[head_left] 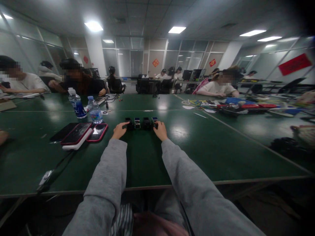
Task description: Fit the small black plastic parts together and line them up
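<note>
Several small, dark, watch-like blocks stand in a row on the green table [142,152]. My left hand [119,130] is at the row's left end, with fingers closed against the leftmost black block [129,124]. At the other end, my right hand [160,131] grips the rightmost block [154,119], which has a pale shiny top and is partly covered by the fingers. Between the hands sit a silver-edged block [137,123] and a black block [146,123], neither touched by a hand. They are too small to tell their exact kind.
To the left lie phones [76,133], one in a red case [97,132], over a white slab with a cable. Two water bottles [78,103] [95,110] stand behind them. A pen [200,115] and cluttered cables [199,103] lie right. Other people sit around the tables.
</note>
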A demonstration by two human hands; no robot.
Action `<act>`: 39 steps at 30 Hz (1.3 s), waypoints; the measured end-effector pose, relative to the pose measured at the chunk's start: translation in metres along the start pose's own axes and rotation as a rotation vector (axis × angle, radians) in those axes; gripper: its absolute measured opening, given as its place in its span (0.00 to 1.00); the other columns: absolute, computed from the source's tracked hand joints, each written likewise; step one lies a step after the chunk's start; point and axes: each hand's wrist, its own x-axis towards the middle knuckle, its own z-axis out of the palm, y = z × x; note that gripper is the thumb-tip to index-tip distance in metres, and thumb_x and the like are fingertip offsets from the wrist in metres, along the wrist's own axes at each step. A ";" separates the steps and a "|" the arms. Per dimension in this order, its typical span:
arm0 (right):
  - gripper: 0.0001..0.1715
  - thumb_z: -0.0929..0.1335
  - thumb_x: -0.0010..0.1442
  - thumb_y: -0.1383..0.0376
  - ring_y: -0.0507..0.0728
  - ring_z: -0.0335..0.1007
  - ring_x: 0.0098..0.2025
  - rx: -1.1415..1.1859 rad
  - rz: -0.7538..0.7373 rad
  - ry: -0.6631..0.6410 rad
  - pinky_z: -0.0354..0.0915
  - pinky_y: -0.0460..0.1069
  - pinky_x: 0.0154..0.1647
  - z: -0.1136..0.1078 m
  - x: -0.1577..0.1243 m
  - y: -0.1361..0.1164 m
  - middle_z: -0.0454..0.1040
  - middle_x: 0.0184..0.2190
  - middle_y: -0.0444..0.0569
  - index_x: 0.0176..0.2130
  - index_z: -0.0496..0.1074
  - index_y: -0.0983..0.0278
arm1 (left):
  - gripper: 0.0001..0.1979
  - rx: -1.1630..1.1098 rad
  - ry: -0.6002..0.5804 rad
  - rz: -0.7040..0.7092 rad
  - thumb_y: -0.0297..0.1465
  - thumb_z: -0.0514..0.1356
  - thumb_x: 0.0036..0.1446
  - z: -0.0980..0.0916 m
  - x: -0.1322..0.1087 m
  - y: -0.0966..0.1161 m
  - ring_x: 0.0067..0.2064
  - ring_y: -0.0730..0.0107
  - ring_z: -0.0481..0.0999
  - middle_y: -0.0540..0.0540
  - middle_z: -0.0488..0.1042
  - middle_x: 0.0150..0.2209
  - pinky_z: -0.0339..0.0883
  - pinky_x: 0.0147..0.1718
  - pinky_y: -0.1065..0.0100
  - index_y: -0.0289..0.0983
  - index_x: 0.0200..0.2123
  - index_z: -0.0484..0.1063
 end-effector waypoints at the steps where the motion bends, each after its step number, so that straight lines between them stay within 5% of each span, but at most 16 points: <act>1: 0.20 0.67 0.57 0.66 0.59 0.64 0.50 -0.001 0.001 0.002 0.64 0.54 0.51 0.000 0.000 0.000 0.64 0.46 0.52 0.50 0.67 0.61 | 0.27 -0.016 -0.010 0.001 0.22 0.56 0.54 0.000 0.000 0.000 0.58 0.63 0.70 0.53 0.72 0.57 0.61 0.60 0.57 0.49 0.55 0.72; 16: 0.20 0.67 0.57 0.65 0.60 0.64 0.50 -0.004 0.003 0.014 0.64 0.55 0.51 -0.001 -0.001 -0.002 0.65 0.46 0.54 0.50 0.67 0.62 | 0.28 -0.166 0.012 -0.011 0.21 0.56 0.52 0.007 0.004 -0.006 0.57 0.65 0.72 0.54 0.74 0.55 0.61 0.61 0.58 0.48 0.55 0.72; 22: 0.39 0.66 0.57 0.63 0.62 0.64 0.53 0.046 -0.004 0.039 0.63 0.57 0.54 0.001 0.000 0.000 0.64 0.52 0.59 0.65 0.52 0.64 | 0.36 -0.211 0.084 -0.091 0.17 0.52 0.51 0.008 0.005 -0.008 0.58 0.67 0.71 0.47 0.71 0.59 0.63 0.59 0.62 0.41 0.64 0.60; 31: 0.29 0.65 0.58 0.65 0.61 0.66 0.55 0.071 0.013 -0.016 0.64 0.57 0.56 -0.002 0.004 -0.006 0.70 0.53 0.57 0.59 0.63 0.65 | 0.32 -0.050 0.042 -0.132 0.22 0.55 0.54 0.000 -0.005 0.002 0.62 0.61 0.66 0.49 0.68 0.61 0.58 0.62 0.55 0.45 0.62 0.63; 36: 0.27 0.67 0.55 0.65 0.59 0.71 0.50 0.094 0.072 -0.052 0.66 0.55 0.54 -0.020 0.004 -0.004 0.75 0.48 0.52 0.55 0.69 0.64 | 0.30 -0.014 0.026 -0.134 0.22 0.54 0.55 0.000 -0.007 0.003 0.61 0.63 0.68 0.50 0.71 0.59 0.60 0.61 0.58 0.44 0.61 0.64; 39: 0.27 0.69 0.53 0.62 0.59 0.73 0.47 0.121 0.059 -0.069 0.66 0.55 0.53 -0.053 -0.002 0.019 0.76 0.46 0.53 0.53 0.71 0.66 | 0.28 0.001 0.023 -0.134 0.23 0.54 0.55 0.002 -0.006 0.000 0.60 0.62 0.68 0.49 0.71 0.58 0.60 0.60 0.58 0.44 0.60 0.65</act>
